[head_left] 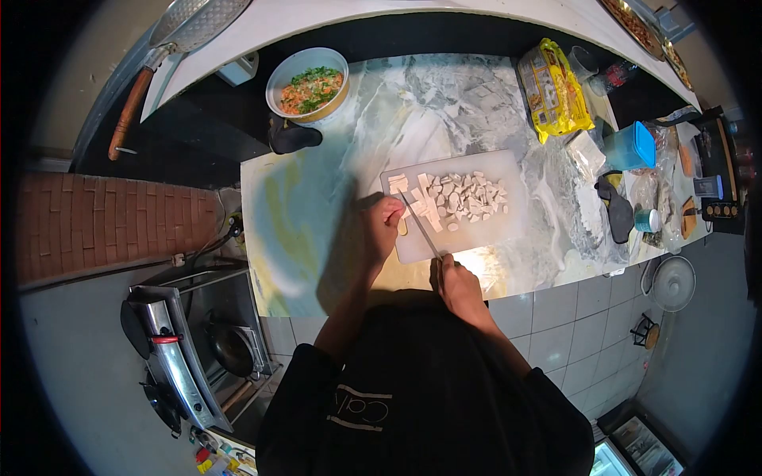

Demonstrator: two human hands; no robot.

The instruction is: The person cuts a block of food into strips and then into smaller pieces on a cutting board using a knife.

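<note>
My right hand (460, 287) is wrapped around the handle of a kitchen knife (427, 235). Its blade slants up and left across a white cutting board (476, 238). My left hand (384, 225) is at the board's left edge, fingers bent and pressed together against pale sliced food (402, 220) beside the blade. What kind of food it is I cannot make out. Longer pale strips (427, 205) lie just right of the blade. Farther right, a pile of small diced pieces (471, 195) covers the middle of the board.
Behind on the marble-patterned counter (444, 95) stands a bowl (340, 107) of chopped orange and green food, with a dark cloth (294, 135) near it. A yellow packet (553, 91), a blue-lidded container (631, 147) and plastic bags crowd the right side. A stove (178, 361) is at lower left.
</note>
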